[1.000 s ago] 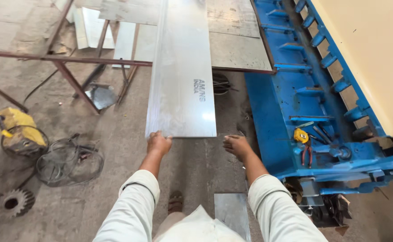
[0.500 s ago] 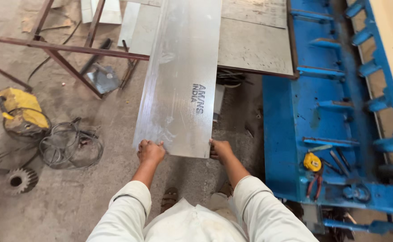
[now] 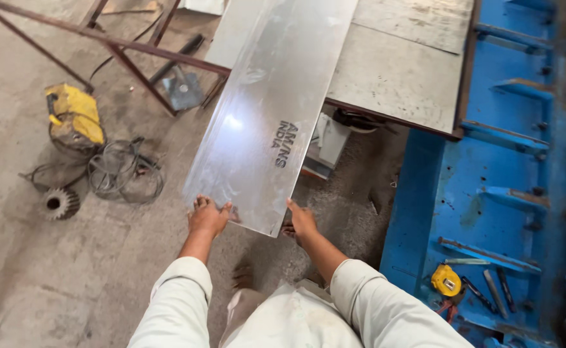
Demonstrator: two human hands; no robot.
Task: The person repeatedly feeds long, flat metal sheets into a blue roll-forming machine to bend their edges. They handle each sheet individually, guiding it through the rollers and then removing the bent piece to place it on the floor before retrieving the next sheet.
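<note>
A long shiny sheet-metal strip (image 3: 263,109) with dark stencilled lettering runs from my hands up and away over a steel table (image 3: 399,77). My left hand (image 3: 207,216) grips the strip's near left corner. My right hand (image 3: 301,219) holds the near right corner from below the edge. The near end of the strip hangs above the concrete floor. Both arms wear pale long sleeves.
A blue metal machine frame (image 3: 489,193) fills the right side, with a yellow tape measure (image 3: 446,280) and hand tools on it. On the floor at left lie a yellow power tool (image 3: 73,119), coiled wire (image 3: 125,171) and a gear wheel (image 3: 58,203). A rusty steel frame (image 3: 128,55) crosses the top left.
The strip has swung so its near end points left and its far end right. My hands have moved with it, and the view has shifted closer to the blue machine.
</note>
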